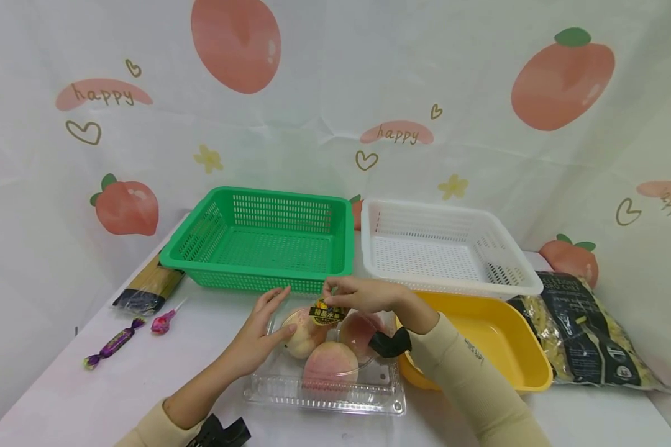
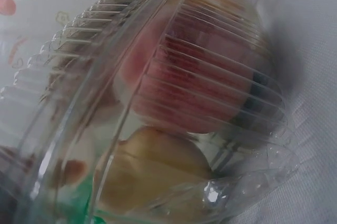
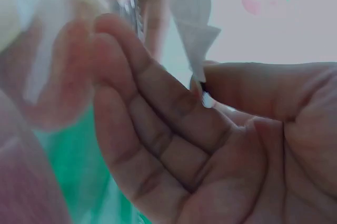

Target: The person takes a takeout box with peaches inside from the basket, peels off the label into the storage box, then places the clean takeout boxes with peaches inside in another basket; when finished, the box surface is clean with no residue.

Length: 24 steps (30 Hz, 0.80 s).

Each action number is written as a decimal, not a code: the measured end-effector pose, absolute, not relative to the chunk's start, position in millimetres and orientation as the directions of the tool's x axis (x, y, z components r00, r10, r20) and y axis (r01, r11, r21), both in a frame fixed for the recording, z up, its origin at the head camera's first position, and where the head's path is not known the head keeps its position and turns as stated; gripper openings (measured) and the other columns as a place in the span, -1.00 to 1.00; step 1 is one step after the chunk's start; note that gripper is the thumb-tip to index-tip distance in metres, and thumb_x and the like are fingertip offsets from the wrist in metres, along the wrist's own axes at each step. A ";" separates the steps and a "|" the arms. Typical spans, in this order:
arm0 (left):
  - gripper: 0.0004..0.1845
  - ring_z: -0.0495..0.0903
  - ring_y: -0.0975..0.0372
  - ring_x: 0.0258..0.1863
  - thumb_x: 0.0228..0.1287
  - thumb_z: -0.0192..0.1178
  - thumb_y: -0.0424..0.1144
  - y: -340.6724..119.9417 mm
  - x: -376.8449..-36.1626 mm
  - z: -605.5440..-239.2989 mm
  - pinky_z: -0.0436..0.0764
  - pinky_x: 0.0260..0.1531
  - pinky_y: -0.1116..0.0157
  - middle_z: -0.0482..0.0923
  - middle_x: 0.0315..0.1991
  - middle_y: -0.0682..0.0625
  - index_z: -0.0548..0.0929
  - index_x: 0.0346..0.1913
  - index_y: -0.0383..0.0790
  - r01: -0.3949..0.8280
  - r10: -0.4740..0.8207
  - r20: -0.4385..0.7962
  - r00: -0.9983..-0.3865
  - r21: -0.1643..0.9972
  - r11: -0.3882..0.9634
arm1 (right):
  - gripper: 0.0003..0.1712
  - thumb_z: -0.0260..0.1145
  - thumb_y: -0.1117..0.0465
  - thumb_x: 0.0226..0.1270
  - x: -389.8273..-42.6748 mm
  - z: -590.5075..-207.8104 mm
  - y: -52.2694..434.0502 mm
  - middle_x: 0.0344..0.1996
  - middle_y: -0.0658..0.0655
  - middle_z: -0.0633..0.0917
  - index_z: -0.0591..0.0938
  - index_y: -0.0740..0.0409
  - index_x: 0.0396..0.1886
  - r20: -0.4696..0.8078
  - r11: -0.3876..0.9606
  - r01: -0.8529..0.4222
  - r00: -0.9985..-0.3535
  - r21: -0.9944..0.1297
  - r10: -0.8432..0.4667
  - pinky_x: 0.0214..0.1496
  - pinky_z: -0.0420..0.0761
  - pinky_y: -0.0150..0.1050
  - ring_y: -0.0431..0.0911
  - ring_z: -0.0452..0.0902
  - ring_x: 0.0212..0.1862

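Fruit sticker (image 1: 328, 313) is pinched by right hand (image 1: 362, 294), printed band aligned left-right; left hand (image 1: 260, 335), fingers extended, is positioned at clamshell (image 1: 274, 386).

Label (image 1: 328, 313) pinched in right hand (image 1: 363, 293): 精品水果, on dark band. Backdrop (image 1: 302, 136) beyond hand: "happy" three times, to left, straight ahead, far right. Sleeve (image 1: 466, 372) behind right hand: small dark word, not surely legible. Bag (image 1: 598, 338) right of hand: printed, lettering too small to read.

The head view is bright, the wrist views dimmer and blurred, glints marking the plastic box (image 1: 374, 397)
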<state>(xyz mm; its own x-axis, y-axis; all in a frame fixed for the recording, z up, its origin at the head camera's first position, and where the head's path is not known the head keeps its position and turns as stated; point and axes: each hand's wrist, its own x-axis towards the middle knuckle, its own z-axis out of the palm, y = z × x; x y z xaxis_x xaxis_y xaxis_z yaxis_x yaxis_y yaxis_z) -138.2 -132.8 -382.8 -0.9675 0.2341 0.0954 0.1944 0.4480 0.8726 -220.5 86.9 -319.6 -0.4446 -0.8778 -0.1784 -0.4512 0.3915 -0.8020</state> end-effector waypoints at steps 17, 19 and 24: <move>-0.26 -0.13 -0.25 0.41 0.30 0.13 -0.17 -133.0 -139.4 -382.2 0.00 0.23 -0.33 -0.13 0.43 -0.29 0.05 0.45 -0.23 0.197 0.243 0.094 -0.965 0.874 0.444 | -0.92 0.27 0.34 0.23 -226.2 -308.7 99.0 -0.49 0.03 0.61 0.59 0.30 -0.40 -0.167 0.423 -0.443 -0.508 -0.791 -0.845 -0.22 0.62 -0.19 -0.10 0.53 -0.40; -0.26 -0.14 -0.25 0.41 0.31 0.13 -0.16 -133.4 -139.1 -382.2 0.00 0.23 -0.34 -0.14 0.43 -0.29 0.05 0.45 -0.23 0.196 0.244 0.093 -0.965 0.875 0.443 | -0.93 0.27 0.33 0.23 -226.9 -307.0 104.2 -0.49 0.03 0.63 0.60 0.29 -0.40 -0.171 0.435 -0.442 -0.521 -0.784 -0.836 -0.22 0.63 -0.18 -0.09 0.55 -0.40; -0.26 -0.14 -0.24 0.42 0.31 0.13 -0.18 -133.3 -138.8 -382.9 0.00 0.23 -0.34 -0.15 0.43 -0.29 0.04 0.45 -0.24 0.193 0.244 0.090 -0.966 0.877 0.440 | -0.94 0.28 0.31 0.24 -228.7 -305.8 121.2 -0.48 0.00 0.63 0.61 0.24 -0.39 -0.171 0.461 -0.438 -0.555 -0.771 -0.814 -0.20 0.61 -0.11 -0.04 0.56 -0.37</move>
